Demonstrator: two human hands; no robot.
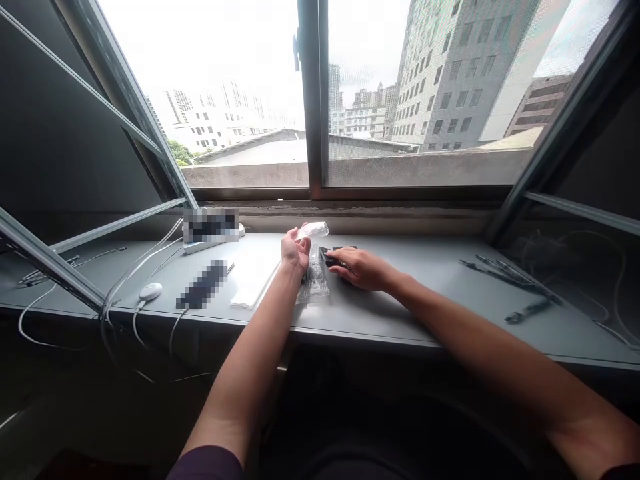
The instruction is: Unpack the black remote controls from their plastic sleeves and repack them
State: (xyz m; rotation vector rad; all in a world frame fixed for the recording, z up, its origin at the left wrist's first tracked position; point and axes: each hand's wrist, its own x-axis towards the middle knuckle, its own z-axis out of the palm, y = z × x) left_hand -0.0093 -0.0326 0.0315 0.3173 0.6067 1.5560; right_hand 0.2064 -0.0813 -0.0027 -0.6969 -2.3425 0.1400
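Note:
My left hand (295,251) is turned palm up near the window, its fingers curled around a transparent plastic piece (313,231) that sticks out past the fingertips. My right hand (358,269) rests over a small black object (331,257), with the fingers gripping it from above. Its exact kind is hard to tell because the fingers cover part of it. A crinkled transparent plastic bag (315,281) lies on the grey table (400,307) beneath and between my hands.
A folded white cloth or paper (250,287) lies left of the bag. Further left are a blurred dark device (203,285), a white power strip (210,227), and a white oval device (151,291) with white cables. Dark cables (505,275) lie right. An open window runs behind the table.

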